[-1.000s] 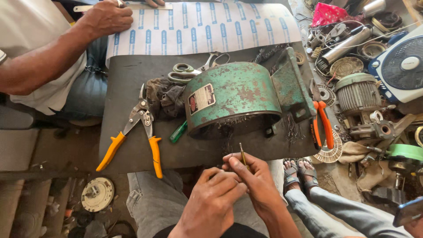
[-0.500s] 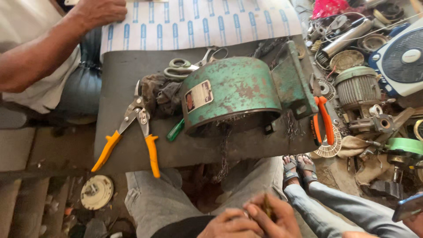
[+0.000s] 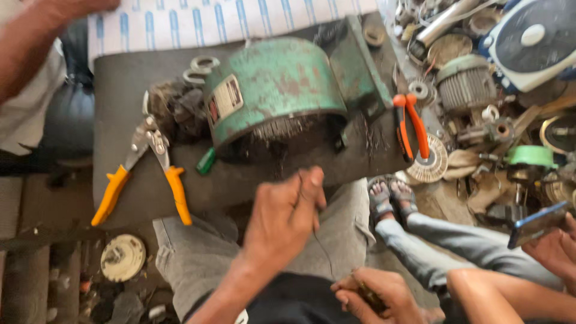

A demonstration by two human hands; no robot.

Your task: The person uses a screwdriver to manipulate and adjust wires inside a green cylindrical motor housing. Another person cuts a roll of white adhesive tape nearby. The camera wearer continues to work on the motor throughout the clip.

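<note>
Left hand (image 3: 282,219) raised over the lap, fingers (image 3: 312,186) pressed together, pinching a thin dark wire (image 3: 300,183) between thumb and forefinger; the wire tip sticks up just past the fingertips. Right hand (image 3: 375,294) low, near the bottom edge of view, fingers curled tight round a small thin item, probably the other end of the wire or a small tool. Too blurred to tell which.

Just beyond the left fingertips: the green motor housing (image 3: 276,90) lying on the dark table (image 3: 120,72), its dark winding mass (image 3: 282,129) exposed at the near rim. Left of the fingers: yellow-handled snips (image 3: 150,174), and a green-handled tool (image 3: 206,161) poking out from under the housing. Right of the fingers: orange-handled pliers (image 3: 411,123) at the table edge.

Step, my read: working one strand of winding wire held between both hands, close to the open side of the housing. Any next move needs the pinch kept firm and the strand kept taut and clear of the snips.

Containers: none proper. The housing acts as one, holding the windings; how much is left inside I can't tell. Loose motor parts (image 3: 465,87) are piled on the floor well right of the fingers. Another person's hand (image 3: 555,249) holds a phone (image 3: 537,223) far right.
</note>
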